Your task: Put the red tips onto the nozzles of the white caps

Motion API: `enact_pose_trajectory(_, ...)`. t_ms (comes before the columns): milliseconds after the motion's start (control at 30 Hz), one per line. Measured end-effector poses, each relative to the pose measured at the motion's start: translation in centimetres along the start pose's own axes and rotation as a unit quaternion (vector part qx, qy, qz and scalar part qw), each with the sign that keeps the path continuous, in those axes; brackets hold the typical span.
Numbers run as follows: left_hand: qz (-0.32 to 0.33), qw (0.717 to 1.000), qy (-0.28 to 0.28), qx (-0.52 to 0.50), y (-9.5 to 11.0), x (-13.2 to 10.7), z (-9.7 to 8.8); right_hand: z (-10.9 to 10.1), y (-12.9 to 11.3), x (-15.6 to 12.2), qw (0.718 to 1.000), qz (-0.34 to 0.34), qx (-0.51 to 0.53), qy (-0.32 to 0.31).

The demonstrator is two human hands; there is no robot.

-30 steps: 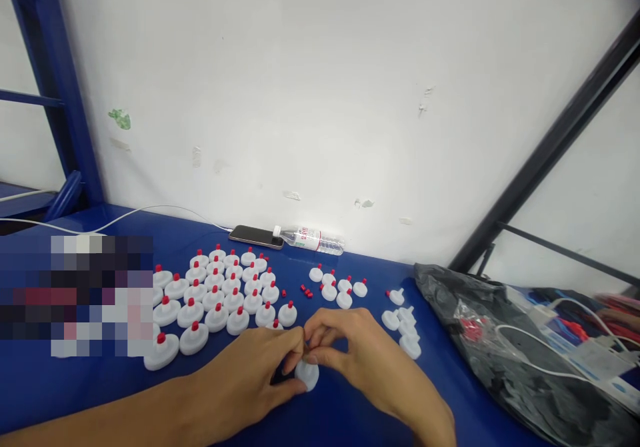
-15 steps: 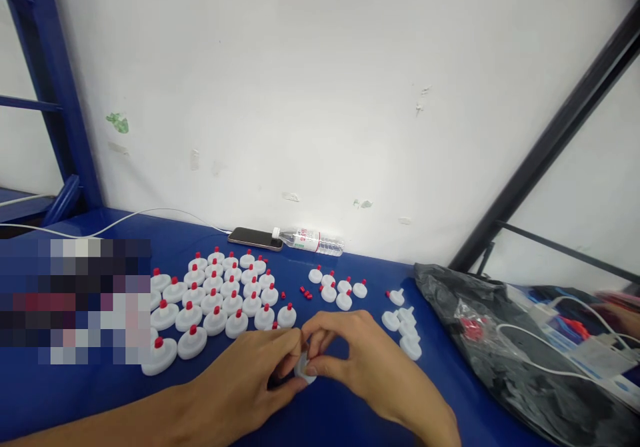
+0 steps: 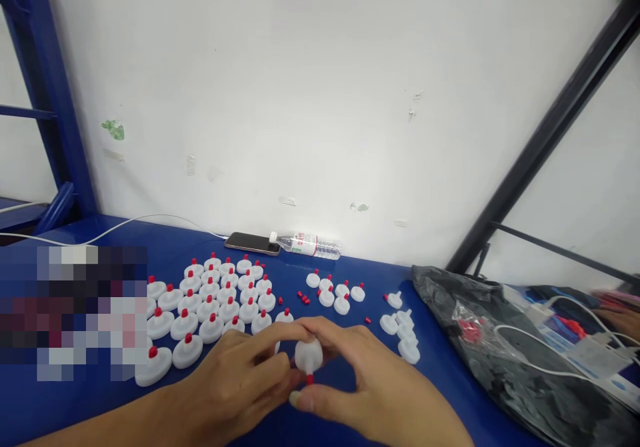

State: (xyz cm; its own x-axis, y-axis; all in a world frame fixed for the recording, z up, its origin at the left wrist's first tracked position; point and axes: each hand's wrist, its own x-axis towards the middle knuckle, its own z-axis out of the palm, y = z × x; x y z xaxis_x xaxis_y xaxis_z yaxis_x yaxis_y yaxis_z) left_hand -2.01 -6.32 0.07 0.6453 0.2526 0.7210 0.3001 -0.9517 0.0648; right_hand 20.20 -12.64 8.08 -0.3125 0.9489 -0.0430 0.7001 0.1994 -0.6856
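Between both hands, low in the middle of the view, is a white nozzle cap (image 3: 309,354), its spout with a small red tip pointing down towards me. My left hand (image 3: 240,374) holds it from the left with bent fingers. My right hand (image 3: 370,380) curves round it from the right, fingers at its upper side and thumb beside the red tip. On the left stand many white caps with red tips (image 3: 210,307), spouts up. A smaller group of red-tipped caps (image 3: 342,304) sits beyond my hands. Several caps with bare spouts (image 3: 406,332) lie right of my right hand.
Loose red tips (image 3: 303,296) lie on the blue table (image 3: 350,260), another (image 3: 367,320) near my right hand. By the wall are a phone (image 3: 253,243) and a clear bottle (image 3: 310,244). A black plastic bag (image 3: 480,360) with cables covers the right side.
The held cap has turned, so its round body and red-tipped spout now show. My right thumb has moved lower. The whole view has shifted slightly.
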Motion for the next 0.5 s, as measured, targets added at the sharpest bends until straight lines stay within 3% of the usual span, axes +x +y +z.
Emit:
enact_pose_trajectory(133,-0.029,0.998,0.035,-0.037,1.0,0.3,-0.5,-0.1,-0.3,0.0,1.0,-0.004,0.001,0.024)
enact_pose_trajectory(233,-0.1,0.988,0.061,-0.101,1.4,0.3,-0.8,-0.1,-0.4,0.1,0.999,0.009,-0.002,0.044)
enact_pose_trajectory(333,-0.184,0.969,0.043,-0.162,1.1,-0.2,-0.6,0.0,-0.5,0.3,0.999,0.01,-0.005,0.048)
enact_pose_trajectory(500,-0.179,0.951,0.012,-0.25,-0.1,-1.4,0.9,0.6,-0.7,1.0,0.999,0.005,-0.01,0.045)
